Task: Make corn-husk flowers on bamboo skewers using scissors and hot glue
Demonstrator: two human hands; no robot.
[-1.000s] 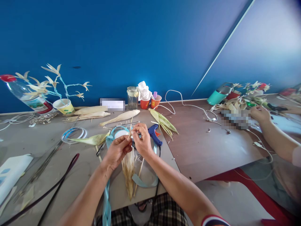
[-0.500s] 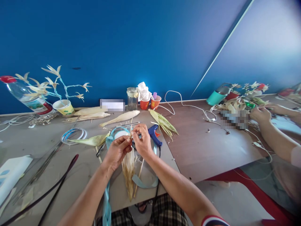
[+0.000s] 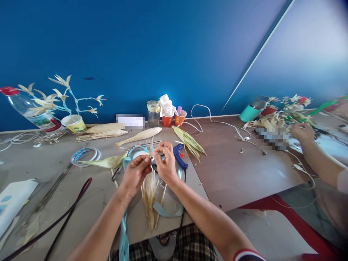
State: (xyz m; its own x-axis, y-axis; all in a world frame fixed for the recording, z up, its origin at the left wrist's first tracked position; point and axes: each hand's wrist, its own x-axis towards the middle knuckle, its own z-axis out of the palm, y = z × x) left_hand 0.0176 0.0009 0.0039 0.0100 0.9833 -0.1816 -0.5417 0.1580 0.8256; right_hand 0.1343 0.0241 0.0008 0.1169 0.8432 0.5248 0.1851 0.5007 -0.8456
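L hand (image 3: 134,174) & R hand (image 3: 164,163) both pinch husk bundle (image 3: 149,195); red cup (image 3: 168,119) holds white wad (image 3: 165,105).

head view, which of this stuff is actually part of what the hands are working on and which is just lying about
In hand: dried husk bundle, pinched at its top by the left hand and right hand; blue ribbon lying by it.
Lying about: glue gun, corn cobs, wire rings, glass jar, red cups, plastic bottle, white cable.
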